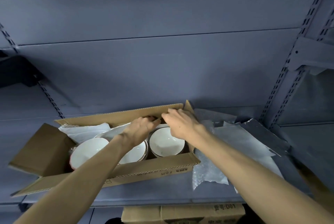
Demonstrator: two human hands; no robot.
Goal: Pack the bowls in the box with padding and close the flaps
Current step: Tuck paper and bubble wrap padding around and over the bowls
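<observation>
At the lower left of the frame, the left end flap (43, 148) of a long cardboard box (153, 169) is folding outward over the grey-blue shelf (144, 194) on which the box is sitting. Just right of that flap, white padding sheet (85, 130) is lying inside the box along its far wall. Below it, the left bowl (86, 153), white with a reddish rim, is tilting toward the left end of the box. Next along, the middle bowl (134, 155) is showing only in part, since the left forearm is crossing over it. The left hand (140, 129) is reaching into the centre of the box, its fingers curling down against the inside of the upright far flap (117, 117); what they are grasping, if anything, cannot be told. Just beside it, the right hand (180, 124) is hovering at the same far flap, fingers bent and fingertips close to the left hand's, and whether they are pinching the cardboard or the padding cannot be told. Under the right wrist, the right bowl (167, 144) is sitting upright at the box's right end. Further right, loose bubble wrap (207, 171) and pale foam sheets (244, 144) are lying on the shelf beside the box. At the bottom centre, another carton (182, 213) is peeking out beneath the shelf.
</observation>
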